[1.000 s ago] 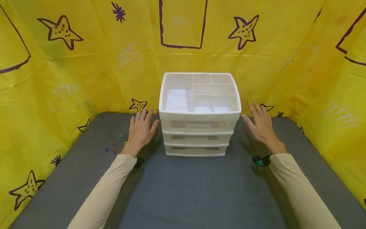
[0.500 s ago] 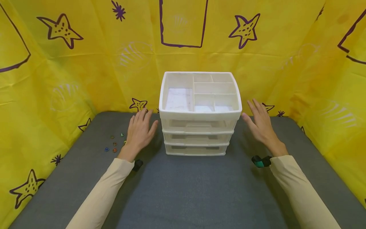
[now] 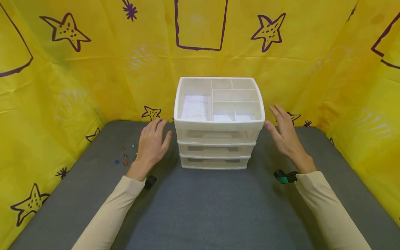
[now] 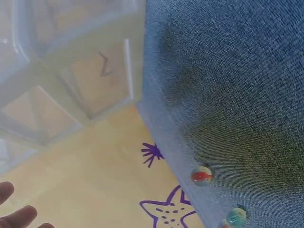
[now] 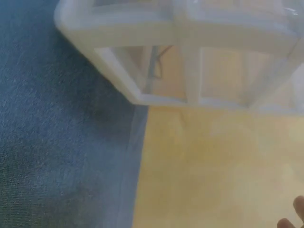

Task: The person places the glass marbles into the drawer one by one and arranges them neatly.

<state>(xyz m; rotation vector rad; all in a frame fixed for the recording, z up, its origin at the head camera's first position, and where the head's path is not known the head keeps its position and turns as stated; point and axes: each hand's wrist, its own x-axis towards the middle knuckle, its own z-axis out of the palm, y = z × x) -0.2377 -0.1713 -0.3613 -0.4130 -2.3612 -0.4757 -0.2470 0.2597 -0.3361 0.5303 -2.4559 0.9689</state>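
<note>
A white plastic drawer unit (image 3: pixel 215 133) with three see-through drawers stands upright at the back of the grey table. Its top tray is split into several compartments. To its left is my left hand (image 3: pixel 151 144), fingers extended and apart from the unit, holding nothing. On the other side my right hand (image 3: pixel 285 137) is raised with spread fingers, its thumb close to the unit's upper edge; whether it touches, I cannot tell. Fingertips (image 4: pixel 21 217) show at the left wrist view's corner, and others (image 5: pixel 299 206) in the right wrist view.
Several small coloured round pieces, one of them blue (image 3: pixel 117 162), lie left of my left hand. The left wrist view shows glass marbles, one with a red band (image 4: pixel 202 175), near the table's back edge. A yellow patterned cloth (image 3: pixel 125 80) hangs behind and at both sides.
My left hand has drawn slightly left and toward me. My right hand's fingers have risen a little. The drawer unit stays put on the table.
</note>
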